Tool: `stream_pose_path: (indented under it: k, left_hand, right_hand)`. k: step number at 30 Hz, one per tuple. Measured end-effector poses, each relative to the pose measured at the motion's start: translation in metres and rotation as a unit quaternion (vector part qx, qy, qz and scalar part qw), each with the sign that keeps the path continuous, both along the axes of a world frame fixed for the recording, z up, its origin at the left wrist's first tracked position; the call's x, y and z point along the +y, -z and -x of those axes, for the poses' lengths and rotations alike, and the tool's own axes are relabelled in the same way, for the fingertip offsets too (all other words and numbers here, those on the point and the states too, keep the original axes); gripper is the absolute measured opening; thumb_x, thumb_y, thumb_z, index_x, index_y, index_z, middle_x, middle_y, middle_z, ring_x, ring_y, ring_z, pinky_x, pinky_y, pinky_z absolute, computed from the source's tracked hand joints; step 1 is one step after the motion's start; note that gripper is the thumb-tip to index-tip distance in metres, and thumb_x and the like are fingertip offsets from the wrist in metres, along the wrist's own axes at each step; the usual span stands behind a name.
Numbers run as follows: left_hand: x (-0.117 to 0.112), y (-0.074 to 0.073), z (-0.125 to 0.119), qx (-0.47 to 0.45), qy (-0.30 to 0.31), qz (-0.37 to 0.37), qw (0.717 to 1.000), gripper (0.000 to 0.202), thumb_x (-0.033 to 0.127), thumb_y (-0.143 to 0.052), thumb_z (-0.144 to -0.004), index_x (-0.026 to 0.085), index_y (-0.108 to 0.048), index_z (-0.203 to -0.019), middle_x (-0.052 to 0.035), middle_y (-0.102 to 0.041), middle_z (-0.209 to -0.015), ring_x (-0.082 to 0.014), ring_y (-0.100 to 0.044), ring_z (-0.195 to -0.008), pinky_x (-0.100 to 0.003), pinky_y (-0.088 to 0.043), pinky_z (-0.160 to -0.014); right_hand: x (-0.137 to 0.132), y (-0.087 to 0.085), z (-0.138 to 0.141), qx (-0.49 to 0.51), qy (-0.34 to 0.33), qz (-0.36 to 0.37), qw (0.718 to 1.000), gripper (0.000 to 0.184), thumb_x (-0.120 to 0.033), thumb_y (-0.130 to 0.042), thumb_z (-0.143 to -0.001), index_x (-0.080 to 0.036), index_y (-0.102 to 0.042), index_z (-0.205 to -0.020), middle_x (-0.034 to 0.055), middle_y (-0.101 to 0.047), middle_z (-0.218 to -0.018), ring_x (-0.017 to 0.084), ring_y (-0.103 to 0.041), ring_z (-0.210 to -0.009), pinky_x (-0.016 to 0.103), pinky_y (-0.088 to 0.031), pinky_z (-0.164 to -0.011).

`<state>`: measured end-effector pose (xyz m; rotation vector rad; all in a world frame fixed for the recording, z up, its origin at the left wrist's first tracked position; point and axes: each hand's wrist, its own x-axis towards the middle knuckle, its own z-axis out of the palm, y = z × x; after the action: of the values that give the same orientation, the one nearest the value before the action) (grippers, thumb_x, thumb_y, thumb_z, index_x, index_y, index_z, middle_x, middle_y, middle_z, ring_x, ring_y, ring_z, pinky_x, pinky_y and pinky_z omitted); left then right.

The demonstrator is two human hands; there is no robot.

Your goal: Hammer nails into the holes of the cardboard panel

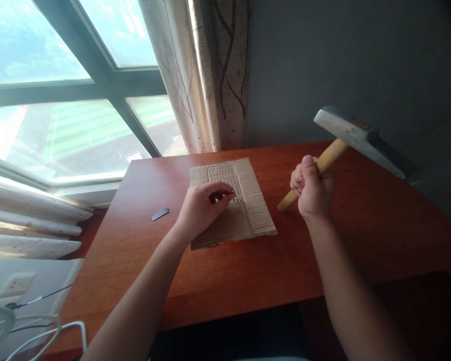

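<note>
A flattened piece of cardboard [248, 200] lies on the red-brown wooden table [225, 271], with a grid of small nail heads or holes in its upper middle part. My left hand [203, 208] rests on the cardboard, thumb and fingers pinched on a small nail at the grid's lower edge. My right hand [313, 188] is closed round the wooden handle of a hammer [357, 133], raised above the table to the right of the cardboard, its grey metal head up and pointing right.
A few loose nails [160, 214] lie on the table left of the cardboard. A window and patterned curtain [210, 75] stand behind the table. White cables [41, 331] and a wall socket [17, 286] sit at lower left.
</note>
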<state>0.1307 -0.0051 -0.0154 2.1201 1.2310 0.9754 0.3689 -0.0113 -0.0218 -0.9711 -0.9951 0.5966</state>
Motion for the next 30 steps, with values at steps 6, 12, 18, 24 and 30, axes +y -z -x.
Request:
stream_pose_path:
  k: [6, 12, 18, 24, 30]
  left_hand:
    - [0.000, -0.003, 0.000, 0.028, 0.004, -0.011, 1.000, 0.010, 0.017, -0.066, -0.083, 0.018, -0.075, -0.086, 0.0005, -0.076, -0.075, -0.0082, -0.060, -0.057, -0.020, -0.050, -0.060]
    - [0.000, -0.002, -0.001, 0.038, 0.014, -0.026, 0.999, 0.012, 0.014, -0.065, -0.082, 0.019, -0.076, -0.086, 0.0018, -0.076, -0.076, -0.0080, -0.060, -0.057, -0.020, -0.051, -0.061]
    - [0.000, 0.001, -0.002, 0.045, 0.024, -0.047, 0.998, 0.014, 0.012, -0.065, -0.082, 0.019, -0.076, -0.086, 0.0016, -0.076, -0.078, -0.0089, -0.062, -0.060, -0.021, -0.051, -0.064]
    - [-0.001, 0.004, -0.001, 0.041, 0.010, -0.034, 0.999, 0.012, 0.013, -0.066, -0.081, 0.019, -0.076, -0.085, 0.0014, -0.076, -0.076, -0.0093, -0.062, -0.058, -0.021, -0.051, -0.062]
    - [-0.001, 0.010, 0.000, 0.016, 0.011, -0.034, 0.999, 0.010, 0.014, -0.066, -0.082, 0.019, -0.074, -0.084, 0.0005, -0.075, -0.077, -0.0103, -0.064, -0.061, -0.022, -0.052, -0.061]
  right_hand:
    - [-0.001, -0.001, 0.001, -0.002, -0.004, 0.000, 1.000, 0.058, -0.060, -0.064, -0.086, -0.023, -0.030, -0.057, -0.0081, -0.027, -0.046, 0.005, -0.026, -0.038, 0.024, -0.019, -0.035]
    - [-0.001, -0.002, 0.001, 0.002, -0.003, 0.002, 1.000, 0.057, -0.058, -0.065, -0.086, -0.023, -0.030, -0.057, -0.0079, -0.027, -0.046, 0.006, -0.025, -0.038, 0.025, -0.019, -0.036]
    - [-0.002, -0.003, 0.002, -0.010, 0.008, 0.015, 1.000, 0.058, -0.061, -0.064, -0.085, -0.024, -0.029, -0.057, -0.0079, -0.026, -0.046, 0.006, -0.025, -0.038, 0.026, -0.019, -0.036]
    - [-0.002, -0.002, 0.001, -0.022, 0.007, 0.012, 1.000, 0.058, -0.062, -0.061, -0.087, -0.024, -0.028, -0.057, -0.0076, -0.026, -0.046, 0.007, -0.025, -0.038, 0.026, -0.020, -0.037]
    - [-0.005, -0.003, 0.001, -0.039, -0.012, 0.015, 0.999, 0.057, -0.061, -0.059, -0.089, -0.024, -0.030, -0.057, -0.0069, -0.027, -0.047, 0.007, -0.028, -0.039, 0.026, -0.022, -0.038]
